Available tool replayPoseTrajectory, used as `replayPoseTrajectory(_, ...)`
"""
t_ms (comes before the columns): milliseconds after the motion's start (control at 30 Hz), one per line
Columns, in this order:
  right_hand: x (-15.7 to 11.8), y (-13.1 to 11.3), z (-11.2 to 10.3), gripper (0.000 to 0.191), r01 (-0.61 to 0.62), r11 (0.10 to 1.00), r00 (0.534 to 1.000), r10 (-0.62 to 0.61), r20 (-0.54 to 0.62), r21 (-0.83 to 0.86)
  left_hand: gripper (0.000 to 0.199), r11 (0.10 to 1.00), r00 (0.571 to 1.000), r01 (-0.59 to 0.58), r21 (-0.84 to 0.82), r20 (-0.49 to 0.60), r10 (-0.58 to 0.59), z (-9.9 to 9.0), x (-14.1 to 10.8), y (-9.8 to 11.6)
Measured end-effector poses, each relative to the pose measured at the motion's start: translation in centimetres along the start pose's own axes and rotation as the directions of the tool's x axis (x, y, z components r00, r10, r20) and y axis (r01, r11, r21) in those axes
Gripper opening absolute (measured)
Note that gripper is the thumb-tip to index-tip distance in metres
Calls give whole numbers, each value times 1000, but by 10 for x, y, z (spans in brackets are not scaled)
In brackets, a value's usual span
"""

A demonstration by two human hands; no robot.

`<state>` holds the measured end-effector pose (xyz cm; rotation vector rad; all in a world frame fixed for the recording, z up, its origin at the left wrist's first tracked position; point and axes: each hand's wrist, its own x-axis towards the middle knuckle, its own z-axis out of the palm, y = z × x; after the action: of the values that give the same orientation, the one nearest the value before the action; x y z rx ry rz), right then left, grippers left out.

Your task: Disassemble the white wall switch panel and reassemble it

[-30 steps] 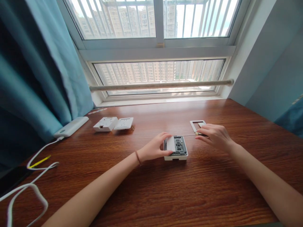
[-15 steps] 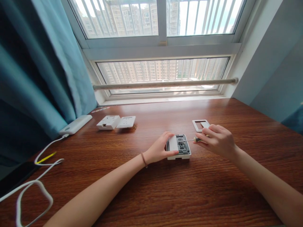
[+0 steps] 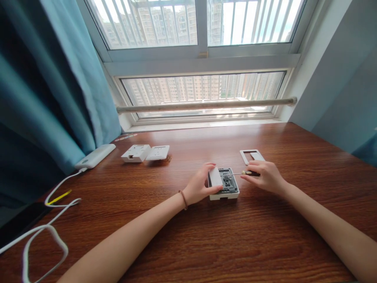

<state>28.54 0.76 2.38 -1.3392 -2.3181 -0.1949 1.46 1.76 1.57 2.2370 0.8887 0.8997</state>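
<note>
Near the middle of the glossy wooden surface (image 3: 194, 239), the left hand (image 3: 200, 185) clasps a switch box (image 3: 227, 184) across its slanting white panel (image 3: 216, 177), hiding the box's left edge; the right hand (image 3: 266, 178) pinches a screwdriver (image 3: 251, 173), covering the handle's end, and where its thin tip touches is hard to make out; wood grain runs on to the near edge; toward the far left corner sit a white block (image 3: 136, 153) and thin plate (image 3: 158, 152)

LOC: home rm, by looks — blue curtain (image 3: 63, 74) | wood-top desk (image 3: 203, 243) | barred window (image 3: 165, 59) — apt bldgs (image 3: 182, 88) outside
</note>
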Motion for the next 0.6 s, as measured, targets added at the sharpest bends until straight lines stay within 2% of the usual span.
replayPoseTrajectory(100,-1,-1,-6,39,-40,999,988,42,-146,13,55,999,990,-44,27,-136,47,-1,0,1)
replayPoseTrajectory(167,-3,-13,-9,36,14,993,975,13,-222,116,60,993,981,-61,98,-176,78,-1,-2,6)
replayPoseTrajectory(267,-8,-44,-10,24,201,944,962,-139,-237,262,70,973,982,-84,214,-148,117,2,-6,17)
replayPoseTrajectory(333,-11,-65,-8,23,328,907,935,-272,-226,263,73,961,982,-105,254,-124,141,5,-9,23)
replayPoseTrajectory(400,-15,-80,-5,22,398,881,910,-343,-234,256,72,954,982,-130,271,-99,162,8,-12,26)
replayPoseTrajectory(467,-16,-86,-3,22,417,873,898,-354,-260,252,75,952,983,-145,270,-72,171,9,-13,26)
replayPoseTrajectory(600,-13,-70,-1,24,360,900,905,-273,-326,246,106,966,984,-144,216,-68,162,10,-11,18)
